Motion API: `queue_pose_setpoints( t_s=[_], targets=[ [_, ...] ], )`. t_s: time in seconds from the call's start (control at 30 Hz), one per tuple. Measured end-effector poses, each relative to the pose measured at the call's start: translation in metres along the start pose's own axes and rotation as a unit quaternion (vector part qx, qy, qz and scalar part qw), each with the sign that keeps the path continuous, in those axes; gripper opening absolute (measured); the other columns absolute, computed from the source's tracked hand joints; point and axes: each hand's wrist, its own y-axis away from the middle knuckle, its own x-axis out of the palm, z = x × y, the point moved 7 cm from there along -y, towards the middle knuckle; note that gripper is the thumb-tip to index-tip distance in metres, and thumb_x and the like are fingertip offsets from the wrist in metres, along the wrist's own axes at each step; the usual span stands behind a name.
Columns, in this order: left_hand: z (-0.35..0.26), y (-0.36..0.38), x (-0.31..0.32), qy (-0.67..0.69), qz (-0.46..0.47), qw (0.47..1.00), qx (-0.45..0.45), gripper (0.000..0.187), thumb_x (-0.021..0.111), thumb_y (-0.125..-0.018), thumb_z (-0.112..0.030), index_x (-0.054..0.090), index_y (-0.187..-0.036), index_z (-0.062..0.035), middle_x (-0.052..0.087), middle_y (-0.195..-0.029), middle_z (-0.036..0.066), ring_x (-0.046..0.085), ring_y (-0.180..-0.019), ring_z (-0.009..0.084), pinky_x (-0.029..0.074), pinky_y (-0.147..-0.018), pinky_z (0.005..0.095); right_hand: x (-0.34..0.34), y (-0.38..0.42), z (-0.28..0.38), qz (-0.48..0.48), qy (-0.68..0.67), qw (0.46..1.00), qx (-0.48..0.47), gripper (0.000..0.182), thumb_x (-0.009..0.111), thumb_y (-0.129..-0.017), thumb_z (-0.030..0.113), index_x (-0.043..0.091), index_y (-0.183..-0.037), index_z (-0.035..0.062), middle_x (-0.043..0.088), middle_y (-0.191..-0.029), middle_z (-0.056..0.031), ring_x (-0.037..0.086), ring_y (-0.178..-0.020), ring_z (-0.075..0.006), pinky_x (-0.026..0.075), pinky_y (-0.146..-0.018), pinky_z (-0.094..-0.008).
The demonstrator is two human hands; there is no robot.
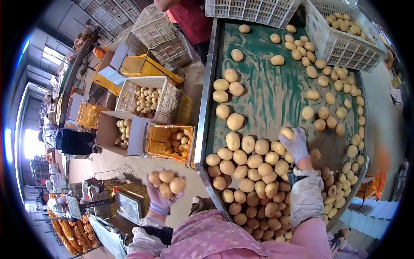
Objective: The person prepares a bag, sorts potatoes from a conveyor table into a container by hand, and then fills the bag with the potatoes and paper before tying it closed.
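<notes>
My left hand (163,200), in a pale lilac glove, holds several potatoes (167,183) in its upturned palm, left of the table's metal edge (202,142). My right hand (295,144), gloved alike, has its fingers round one potato (286,134) above the green table surface (263,47). Just below and left of it lies a dense pile of potatoes (254,162). More potatoes (340,112) are scattered at the upper right and along the right side.
White crates (349,54) stand at the table's far end. Left of the table are a crate of potatoes (172,97), a cardboard box (105,131) and an orange-lined container (149,140). A person in dark red (194,21) stands near the far left corner.
</notes>
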Motion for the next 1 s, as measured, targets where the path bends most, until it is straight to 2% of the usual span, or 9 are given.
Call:
queue_pose_setpoints(
  t_s=[0.13, 0.27, 0.33, 0.4, 0.5, 0.6, 0.77, 0.8, 1.0],
  targets=[
    [-0.062, -0.026, -0.001, 0.009, 0.041, 0.999, -0.015, 0.070, 0.054, -0.090, -0.071, 0.051, -0.139, -0.0201, 0.057, -0.137, 0.013, 0.054, -0.128, 0.0389, 0.057, -0.092, 0.0574, -0.058, 0.080, 0.185, -0.173, -0.263, 0.928, -0.202, 0.053, 0.076, -0.086, 0.035, 0.057, -0.124, 0.0032, 0.052, -0.126, -0.0174, 0.055, -0.115, -0.0351, 0.047, -0.101, -0.0442],
    [-0.113, -0.080, -0.058, -0.061, -0.161, 0.982, 0.072, 0.075, 0.051, -0.092, -0.068, 0.047, -0.144, -0.0146, 0.055, -0.141, 0.015, 0.057, -0.125, 0.0373, 0.056, -0.092, 0.0589, 0.023, 0.130, 0.322, -0.129, -0.528, 0.780, -0.310, 0.055, 0.084, -0.081, 0.027, 0.057, -0.123, 0.0035, 0.053, -0.131, -0.0168, 0.047, -0.133, -0.0345, 0.039, -0.113, -0.0441],
    [-0.123, -0.091, -0.116, -0.173, -0.339, 0.923, 0.058, 0.072, 0.053, -0.095, -0.061, 0.043, -0.149, -0.0137, 0.052, -0.144, 0.016, 0.053, -0.131, 0.0371, 0.045, -0.105, 0.0564, 0.129, 0.136, 0.346, 0.042, -0.426, 0.894, -0.131, 0.075, 0.075, -0.088, 0.038, 0.040, -0.146, 0.0075, 0.041, -0.145, -0.0287, 0.040, -0.136, -0.0473, 0.030, -0.120, -0.0465],
    [-0.114, -0.062, -0.092, -0.340, -0.423, 0.836, 0.078, 0.065, 0.053, -0.101, -0.050, 0.041, -0.150, -0.0103, 0.052, -0.144, 0.017, 0.052, -0.132, 0.0359, 0.039, -0.110, 0.0550, 0.185, 0.150, 0.321, -0.034, -0.374, 0.925, -0.065, 0.064, 0.072, -0.089, 0.039, 0.050, -0.142, 0.0115, 0.042, -0.148, -0.0245, 0.039, -0.137, -0.0467, 0.031, -0.118, -0.0482],
    [-0.072, -0.042, -0.061, -0.464, -0.208, 0.844, 0.171, 0.048, 0.055, -0.104, -0.029, 0.046, -0.145, -0.0051, 0.054, -0.141, 0.015, 0.053, -0.130, 0.0286, 0.036, -0.112, 0.0432, 0.102, 0.196, 0.242, -0.009, -0.089, 0.981, -0.170, 0.058, 0.069, -0.088, 0.033, 0.055, -0.139, 0.0109, 0.046, -0.149, -0.0144, 0.042, -0.138, -0.0397, 0.034, -0.117, -0.0460],
    [-0.056, -0.061, -0.092, -0.678, -0.057, 0.705, 0.203, 0.037, 0.057, -0.103, -0.015, 0.053, -0.137, -0.0014, 0.056, -0.137, 0.012, 0.054, -0.125, 0.0227, 0.041, -0.108, 0.0351, 0.080, 0.276, 0.125, -0.105, 0.053, 0.957, -0.264, 0.055, 0.069, -0.085, 0.030, 0.060, -0.135, 0.0102, 0.054, -0.142, -0.0083, 0.045, -0.136, -0.0324, 0.037, -0.115, -0.0431],
    [0.033, -0.040, -0.006, -0.818, 0.085, 0.475, 0.313, 0.037, 0.063, -0.096, -0.015, 0.059, -0.129, 0.0008, 0.060, -0.129, 0.023, 0.055, -0.124, 0.0373, 0.043, -0.107, 0.0431, 0.057, 0.402, 0.028, -0.058, 0.132, 0.983, -0.116, 0.054, 0.068, -0.087, 0.028, 0.058, -0.139, 0.0167, 0.053, -0.145, -0.0073, 0.045, -0.137, -0.0328, 0.038, -0.115, -0.0481],
    [0.058, -0.041, 0.007, -0.847, 0.171, 0.354, 0.357, 0.039, 0.065, -0.094, -0.014, 0.059, -0.130, -0.0011, 0.057, -0.133, 0.024, 0.054, -0.125, 0.0405, 0.043, -0.108, 0.0461, 0.047, 0.423, 0.018, -0.048, 0.114, 0.989, -0.085, 0.054, 0.067, -0.088, 0.028, 0.057, -0.140, 0.0187, 0.052, -0.146, -0.0087, 0.044, -0.138, -0.0348, 0.038, -0.115, -0.0494],
    [0.203, 0.024, 0.058, -0.824, 0.411, 0.318, 0.226, 0.053, 0.071, -0.088, -0.023, 0.058, -0.137, -0.0081, 0.054, -0.141, 0.024, 0.056, -0.124, 0.0428, 0.048, -0.104, 0.0480, 0.033, 0.513, -0.019, -0.124, 0.104, 0.974, 0.156, 0.040, 0.073, -0.086, 0.033, 0.068, -0.122, 0.0174, 0.057, -0.137, -0.0122, 0.051, -0.129, -0.0365, 0.042, -0.107, -0.0506]
  ],
)
